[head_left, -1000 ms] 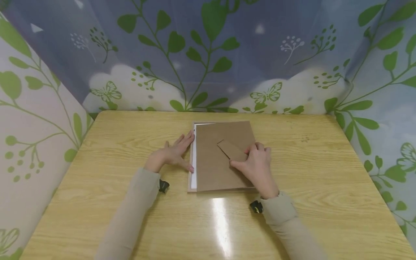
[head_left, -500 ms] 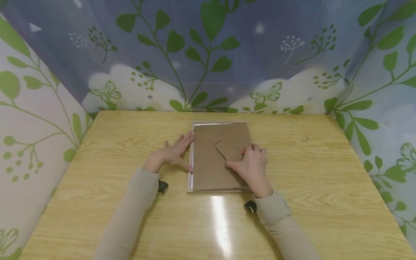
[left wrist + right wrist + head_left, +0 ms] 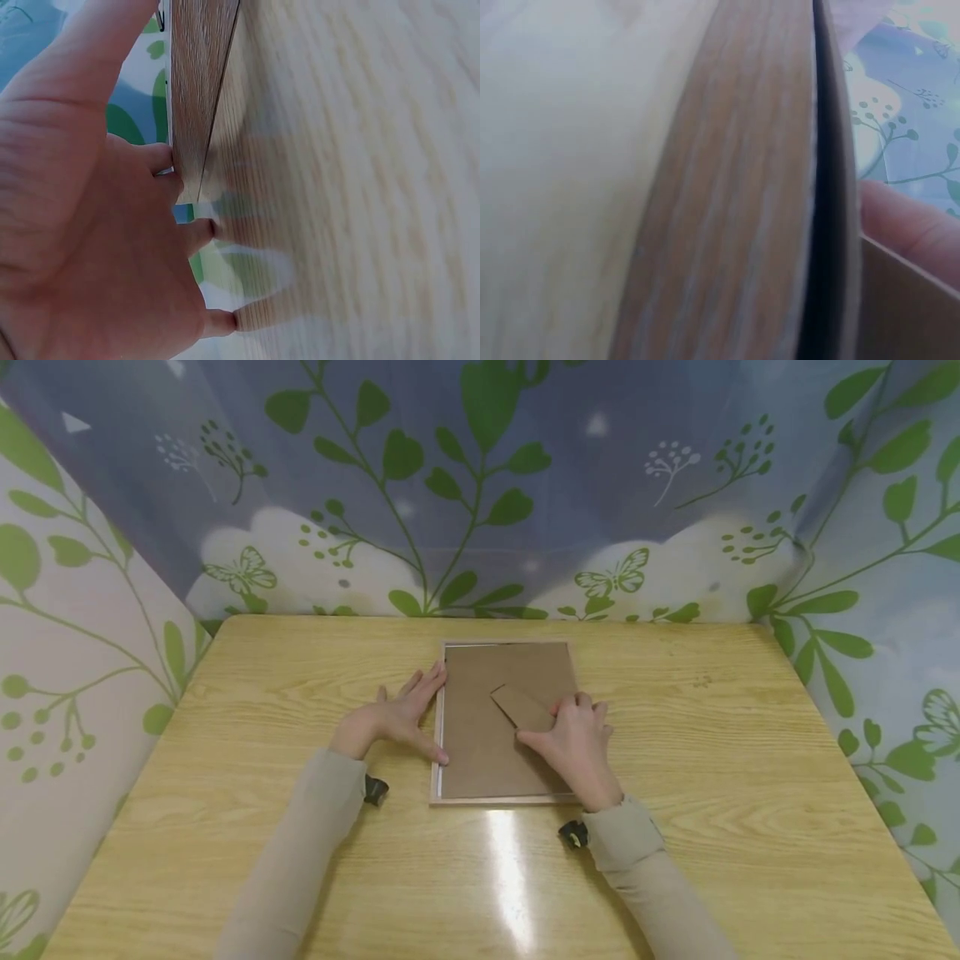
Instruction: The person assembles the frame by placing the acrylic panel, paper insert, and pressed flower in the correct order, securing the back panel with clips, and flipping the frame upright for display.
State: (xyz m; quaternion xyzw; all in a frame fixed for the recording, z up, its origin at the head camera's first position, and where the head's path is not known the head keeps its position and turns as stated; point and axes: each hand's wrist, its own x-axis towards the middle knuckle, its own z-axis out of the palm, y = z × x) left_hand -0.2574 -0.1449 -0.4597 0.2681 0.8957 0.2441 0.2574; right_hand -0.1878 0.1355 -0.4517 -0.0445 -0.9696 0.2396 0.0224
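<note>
A picture frame (image 3: 435, 789) with a thin wooden rim lies back side up on the table. Its brown backing board (image 3: 480, 760) sits over the opening, with a narrow pale strip showing along the left. My right hand (image 3: 573, 743) pinches the stand leg (image 3: 521, 706) of the board between thumb and fingers. At the frame's left side, my left hand (image 3: 397, 718) rests with spread, fairly straight fingers and thumb against the rim. In the right wrist view, a dark gap separates the wooden frame side (image 3: 720, 195) from the board's edge (image 3: 844, 187).
The wooden table (image 3: 712, 860) reaches back to a leaf-patterned curtain (image 3: 480, 527), with similar curtains at both sides. Light glares off the tabletop in front of the frame. A small black device (image 3: 573, 835) is at the right wrist, another (image 3: 377, 790) at the left.
My right hand has shifted left with the backing board, which now lines up more closely with the rim. The pale strip at the left has narrowed. My left hand has stayed nearly still.
</note>
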